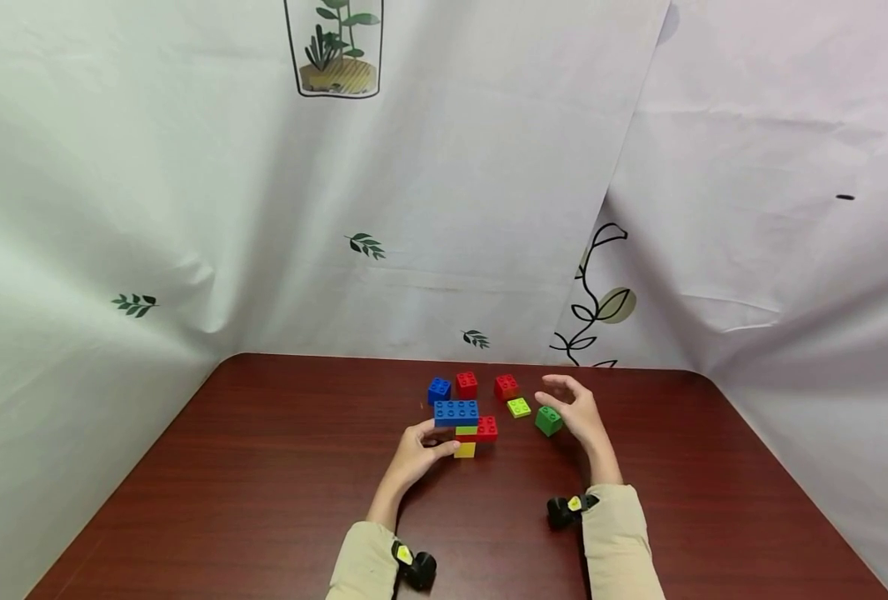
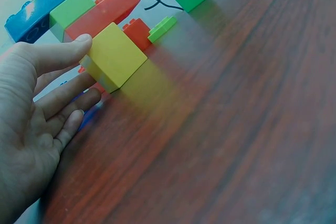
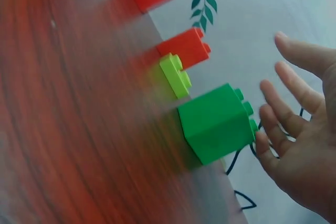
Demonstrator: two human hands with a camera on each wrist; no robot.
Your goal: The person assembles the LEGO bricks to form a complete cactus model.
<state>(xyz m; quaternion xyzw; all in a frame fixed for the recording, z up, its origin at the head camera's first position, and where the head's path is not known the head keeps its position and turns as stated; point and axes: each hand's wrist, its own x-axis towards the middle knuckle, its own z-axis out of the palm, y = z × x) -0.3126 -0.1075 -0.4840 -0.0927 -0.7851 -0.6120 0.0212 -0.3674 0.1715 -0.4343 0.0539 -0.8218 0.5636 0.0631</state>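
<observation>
The stack of blocks [image 1: 466,431] stands on the brown table [image 1: 279,467], its yellow block [image 1: 464,451] lowest, then a red block [image 1: 486,429] reaching right, a light green block [image 1: 466,431], and a long blue block [image 1: 451,414] on top, reaching left. The left hand [image 1: 416,454] grips the stack low down, its thumb on the yellow block. The right hand [image 1: 581,414] is empty, fingers loosely spread beside a green block [image 1: 549,421]. Near that lies a flat lime block [image 1: 519,407]; beyond are two small red blocks [image 1: 506,387] and a small blue block [image 1: 439,390]. Behind the table hangs pale printed cloth [image 1: 444,200].
</observation>
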